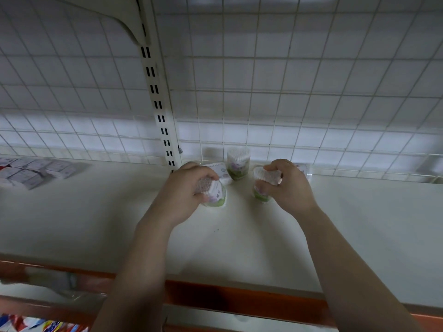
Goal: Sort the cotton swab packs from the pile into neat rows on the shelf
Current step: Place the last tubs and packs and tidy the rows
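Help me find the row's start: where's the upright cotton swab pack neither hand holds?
Head view: the unheld pack stands at the shelf back by the wire grid, right of the slotted post, beyond left hand and right hand.

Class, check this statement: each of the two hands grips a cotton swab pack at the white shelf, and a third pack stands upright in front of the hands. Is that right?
Not quite. The head view shows the third pack standing upright behind the left hand and right hand, close to the wire grid back, not in front of them. The rest holds.
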Demonstrator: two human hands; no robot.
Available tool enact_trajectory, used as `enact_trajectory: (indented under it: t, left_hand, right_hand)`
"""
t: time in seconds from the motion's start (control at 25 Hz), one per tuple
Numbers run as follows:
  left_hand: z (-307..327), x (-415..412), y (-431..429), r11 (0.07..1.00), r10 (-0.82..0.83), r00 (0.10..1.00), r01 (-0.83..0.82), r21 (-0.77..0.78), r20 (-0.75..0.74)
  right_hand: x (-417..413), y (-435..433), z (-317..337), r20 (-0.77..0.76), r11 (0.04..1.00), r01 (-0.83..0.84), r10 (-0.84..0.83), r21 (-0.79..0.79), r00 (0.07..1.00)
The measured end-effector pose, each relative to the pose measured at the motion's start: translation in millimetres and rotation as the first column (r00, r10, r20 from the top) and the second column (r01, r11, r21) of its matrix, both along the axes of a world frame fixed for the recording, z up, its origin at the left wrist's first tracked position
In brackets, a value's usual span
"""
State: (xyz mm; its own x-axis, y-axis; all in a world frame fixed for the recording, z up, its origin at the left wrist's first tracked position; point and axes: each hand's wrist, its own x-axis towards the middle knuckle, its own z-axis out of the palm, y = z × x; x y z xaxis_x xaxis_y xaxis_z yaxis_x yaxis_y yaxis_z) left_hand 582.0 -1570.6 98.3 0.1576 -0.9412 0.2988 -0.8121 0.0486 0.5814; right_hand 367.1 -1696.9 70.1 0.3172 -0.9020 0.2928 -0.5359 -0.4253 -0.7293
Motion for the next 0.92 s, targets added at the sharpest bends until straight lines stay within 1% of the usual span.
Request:
enact_trajectory:
  t: [0.2,0.28,0.36,0.48,0.6,0.68,0.8,0.92]
  left_hand:
    - [0.4,-18.4,-9.5,0.993,-0.112,0.993,0.109,0.053,0.045]
    - [-1.4,-25.4,-9.2,0.989,-0.146,0.988,0.144,0.043,0.058]
    - [-3.4,-30.0,-8.6,0.993,-0.116,0.991,0.116,0.001,0.064]
    - [-14.5,-34.8,-9.6,0.999,-0.004,0.997,0.007,-0.049,0.071]
    - [-24.0,-36.7,-9.0,0.995,0.075,0.997,-0.077,-0.068,-0.025]
    - [-26.5,-37.0,-7.2,0.992,0.094,0.994,-0.098,-0.077,-0.048]
    - [-25.7,-39.2,-7.1,0.99,0.097,0.995,-0.094,-0.1,0.022]
    - [-24.9,-48.1,-6.7,0.989,0.108,0.992,-0.1,-0.113,0.063]
  right_hand:
    - [1.5,4.6,0.7,-0.026,1.0,0.019,-0.02,-0.024,0.999]
    - [1.5,5.3,1.7,-0.029,0.999,0.022,-0.023,-0.024,0.999]
    - [1.2,5.7,3.1,-0.036,0.999,0.03,-0.031,-0.015,0.999]
    - [1.8,7.6,3.7,-0.048,0.999,0.037,-0.038,-0.026,0.998]
    - [2.0,9.9,4.7,-0.07,0.999,0.031,-0.034,-0.041,0.997]
    - [1.3,12.7,5.8,-0.088,0.998,0.026,-0.03,-0.051,0.996]
    - [-2.3,21.5,5.1,-0.1,0.995,0.032,-0.042,-0.098,0.994]
    - [-12.1,33.7,-0.4,-0.058,0.986,0.052,-0.062,-0.157,0.996]
